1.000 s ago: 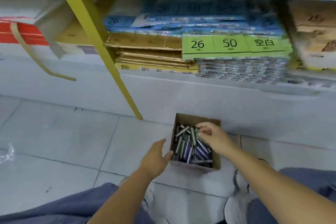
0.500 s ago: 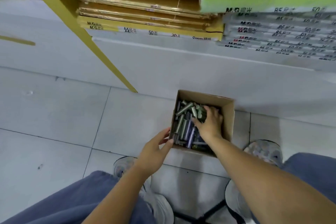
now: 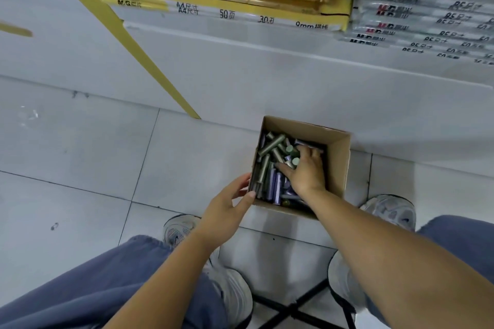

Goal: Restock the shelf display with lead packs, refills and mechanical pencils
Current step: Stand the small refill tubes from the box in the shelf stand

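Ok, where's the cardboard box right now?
Head view, right of centre: cardboard box on the floor below the shelf, right hand inside, left hand beside it.

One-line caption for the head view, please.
Right hand grips a few lead tubes inside a cardboard box on the tiled floor; left hand touches its near left corner.

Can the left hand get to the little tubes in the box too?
Probably yes. The left hand touches the near corner of the box, which is open on top, and the right hand covers only some tubes.
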